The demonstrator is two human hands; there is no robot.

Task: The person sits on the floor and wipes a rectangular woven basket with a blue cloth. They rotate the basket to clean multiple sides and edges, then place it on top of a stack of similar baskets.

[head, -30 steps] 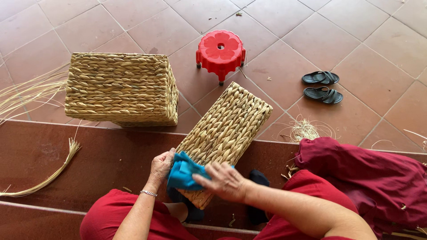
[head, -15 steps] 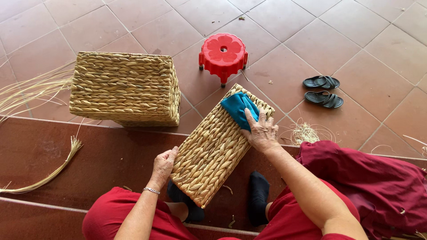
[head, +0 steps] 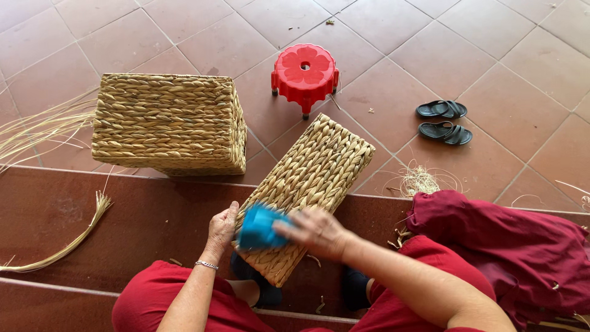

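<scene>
blue cloth (head: 261,226) on woven basket (head: 313,178), between hands

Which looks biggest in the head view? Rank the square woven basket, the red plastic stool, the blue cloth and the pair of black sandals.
1. Square woven basket
2. Red plastic stool
3 and 4. Blue cloth and pair of black sandals look similar; the cloth is blurred and nearer the camera, so unranked.

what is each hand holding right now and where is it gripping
The right hand presses a blue cloth on the woven basket, gripping its right edge. The left hand grips the basket's near left edge.
</scene>
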